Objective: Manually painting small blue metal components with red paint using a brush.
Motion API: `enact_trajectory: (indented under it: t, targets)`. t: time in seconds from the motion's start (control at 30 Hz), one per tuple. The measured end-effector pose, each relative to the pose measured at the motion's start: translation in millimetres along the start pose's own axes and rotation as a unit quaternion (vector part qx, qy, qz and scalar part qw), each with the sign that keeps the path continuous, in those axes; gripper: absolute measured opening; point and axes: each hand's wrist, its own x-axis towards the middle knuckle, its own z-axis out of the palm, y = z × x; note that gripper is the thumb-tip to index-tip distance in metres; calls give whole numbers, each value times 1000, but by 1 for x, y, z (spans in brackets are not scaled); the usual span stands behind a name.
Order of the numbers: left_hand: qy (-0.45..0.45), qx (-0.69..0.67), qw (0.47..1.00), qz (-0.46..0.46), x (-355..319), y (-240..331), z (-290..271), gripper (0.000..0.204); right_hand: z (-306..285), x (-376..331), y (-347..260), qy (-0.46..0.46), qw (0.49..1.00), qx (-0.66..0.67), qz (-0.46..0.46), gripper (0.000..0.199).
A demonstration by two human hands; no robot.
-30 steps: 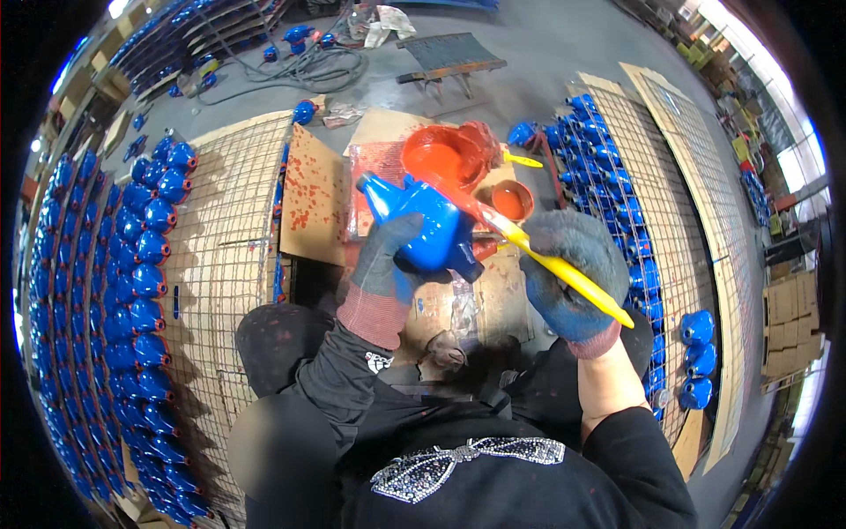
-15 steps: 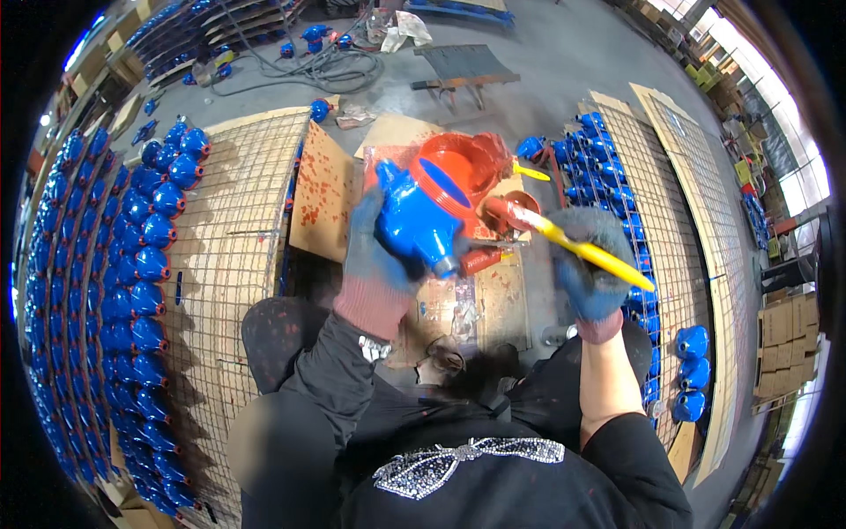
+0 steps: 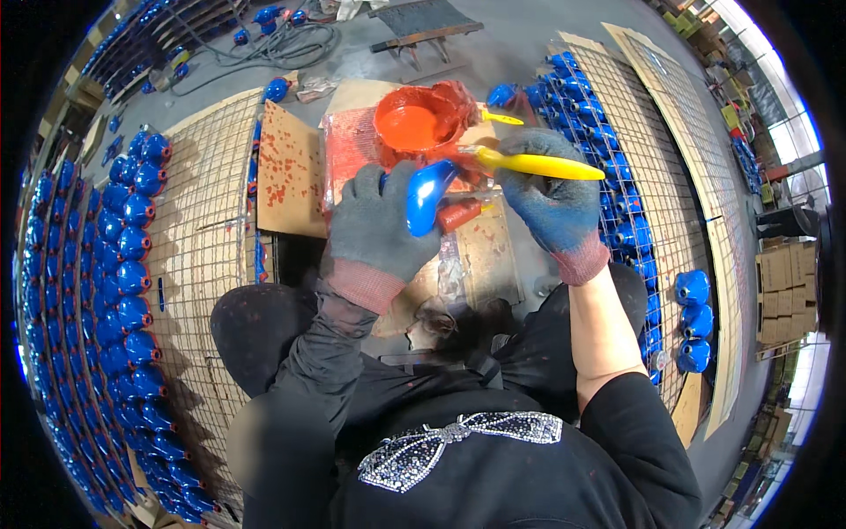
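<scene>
My left hand [image 3: 374, 216], in a grey-blue glove with a maroon cuff, is closed round a glossy blue metal housing [image 3: 429, 198]. Most of the housing is hidden behind the glove. In my gloved right hand [image 3: 551, 203] is a paintbrush with a yellow handle [image 3: 551, 166]. Its head points left, close to the upper end of the housing; whether they touch I cannot tell. Just beyond both hands stands a paint-caked bowl [image 3: 456, 101] of red paint. A second yellow handle [image 3: 502, 118] sticks out by its right side. Under the housing lies a red-smeared tool [image 3: 458, 214] with a yellow end.
Mesh racks [image 3: 198, 247] flank me, lined with rows of blue housings [image 3: 137, 273] at left and more [image 3: 617, 159] at right. A red-spotted board [image 3: 291, 172] stands left of the bowl. Farther off are a low metal stand [image 3: 423, 22] and a coiled hose [image 3: 295, 48].
The housing has been turned, so its red-rimmed opening no longer faces up in view. My right hand has brought the brush up and left, nearer the housing. The view has shifted a little.
</scene>
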Motion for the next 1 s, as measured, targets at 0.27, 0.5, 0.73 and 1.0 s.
enact_trajectory:
  t: [0.27,0.5,0.73,1.0]
  targets:
    - [-30,-149,984,-94,3,-7,-5,64,-9,1,7,-48,995,-44,-73,32]
    - [-162,-677,679,-232,2,-11,-26,65,-5,2,23,20,979,203,9,32]
    - [-195,-945,178,-194,-15,0,-15,73,33,-11,58,51,704,680,200,33]
    - [-44,-871,384,-304,-1,-2,-31,76,68,5,104,74,833,494,236,23]
